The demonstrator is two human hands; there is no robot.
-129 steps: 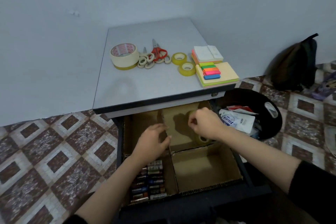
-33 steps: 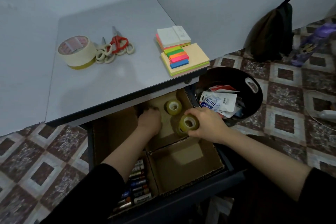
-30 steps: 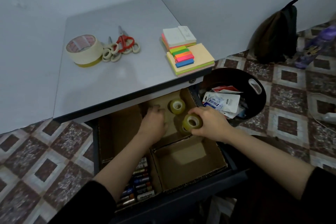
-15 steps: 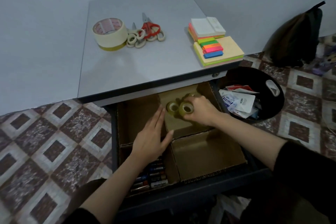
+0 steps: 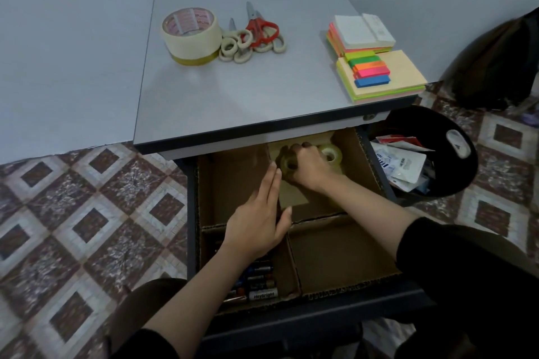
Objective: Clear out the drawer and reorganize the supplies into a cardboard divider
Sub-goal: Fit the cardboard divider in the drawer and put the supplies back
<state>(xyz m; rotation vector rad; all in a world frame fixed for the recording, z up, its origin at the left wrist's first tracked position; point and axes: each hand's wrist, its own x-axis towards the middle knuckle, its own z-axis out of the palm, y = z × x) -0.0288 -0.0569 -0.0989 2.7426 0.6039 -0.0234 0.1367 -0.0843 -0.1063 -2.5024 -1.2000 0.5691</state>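
Your R hand (image 5: 309,167) is just above frame centre, inside the far-right compartment of the cardboard divider (image 5: 361,160). Its fingers are curled round a small clear tape roll (image 5: 287,165), which is held on edge w/ the hole facing you. A second clear roll (image 5: 331,154) sits just right of that hand in the same compartment. Your L hand (image 5: 256,224) is at centre, flat, fingers straight and together, thumb out. It grips nothing and is laid over the divider's middle wall. The batteries (image 5: 258,283) fill the near-left compartment, lower centre. The drawer (image 5: 306,320) is pulled out under the desk top (image 5: 248,90), w/ big tape roll (image 5: 191,35), scissors (image 5: 259,29) and sticky notes (image 5: 379,73) on it, upper frame. Black bin (image 5: 423,119) is at right.
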